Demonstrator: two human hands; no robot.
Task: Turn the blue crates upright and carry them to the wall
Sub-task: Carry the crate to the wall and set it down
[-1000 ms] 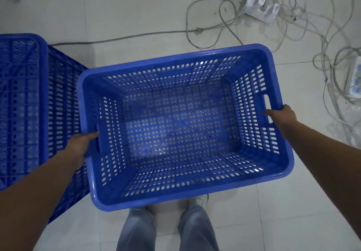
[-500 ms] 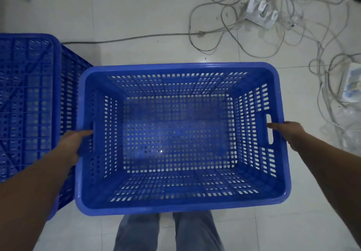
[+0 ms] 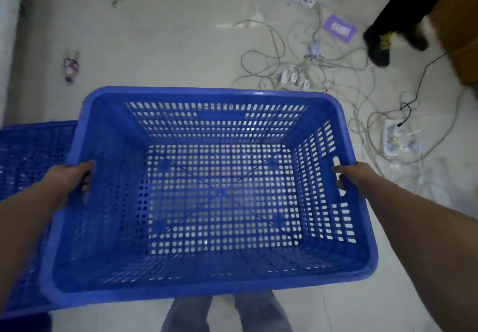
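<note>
An upright blue perforated crate [image 3: 217, 277] fills the middle of the head view, held off the floor above my legs. My left hand [image 3: 69, 179] grips its left handle slot and my right hand [image 3: 354, 176] grips the right handle slot. A second blue crate [image 3: 28, 155] lies upside down on the floor at the left, partly hidden behind the held crate and my left arm.
Tangled white cables and power strips [image 3: 297, 75] sprawl over the tiled floor ahead and to the right. A small bottle [image 3: 70, 65] lies far left. A purple card [image 3: 339, 29], another person's dark foot [image 3: 380, 44] and a brown box [image 3: 463, 31] are at top right. A pale wall edge [image 3: 9, 34] runs along the left.
The crate has risen off the floor and levelled in both hands. The view has tilted forward, showing more floor, the bottle and a person's foot; the overturned crate now sits lower left.
</note>
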